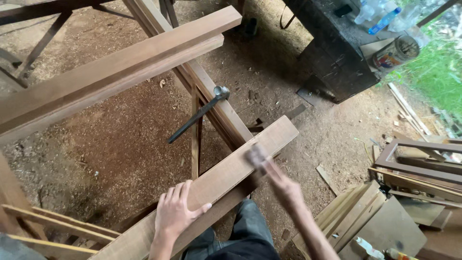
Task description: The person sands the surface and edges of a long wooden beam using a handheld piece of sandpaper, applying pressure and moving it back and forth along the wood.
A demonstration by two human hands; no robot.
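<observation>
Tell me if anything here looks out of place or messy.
A hammer is left leaning on the wooden frame, head up, not lying flat. Sawdust and offcuts litter the dirt floor. The left hand presses the plank; the right hand is blurred, holding something unclear.

Toward two o'clock, a round tin can point(395, 54) with a red, white and blue label lies tilted at the edge of a dark block point(337, 53). Just beyond it, near one o'clock, clear plastic bottles point(380, 14) cluster, one with a blue label. At five o'clock, a small bottle point(369, 248) with a whitish label lies among boards.
</observation>
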